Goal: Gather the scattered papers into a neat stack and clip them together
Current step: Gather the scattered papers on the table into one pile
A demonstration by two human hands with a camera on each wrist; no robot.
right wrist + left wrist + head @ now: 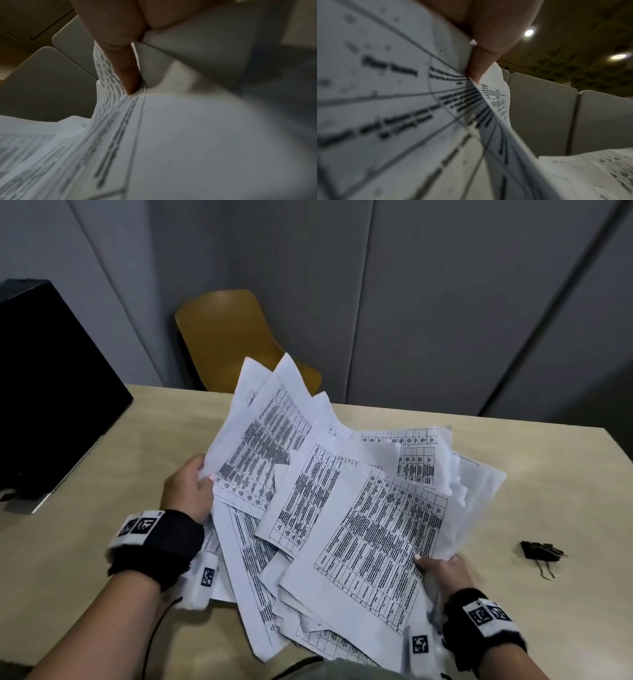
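A loose, fanned heap of printed papers with tables sits raised over the middle of the beige table. My left hand grips the heap's left side, thumb on top of a sheet. My right hand holds the heap's near right corner, thumb on top. In the left wrist view a thumb pinches the papers. In the right wrist view a finger presses along the papers. A black binder clip lies on the table to the right of my right hand.
A mustard chair stands behind the table's far edge. A black monitor occupies the far left. Grey wall panels run behind. Bare tabletop lies left of the papers and around the clip.
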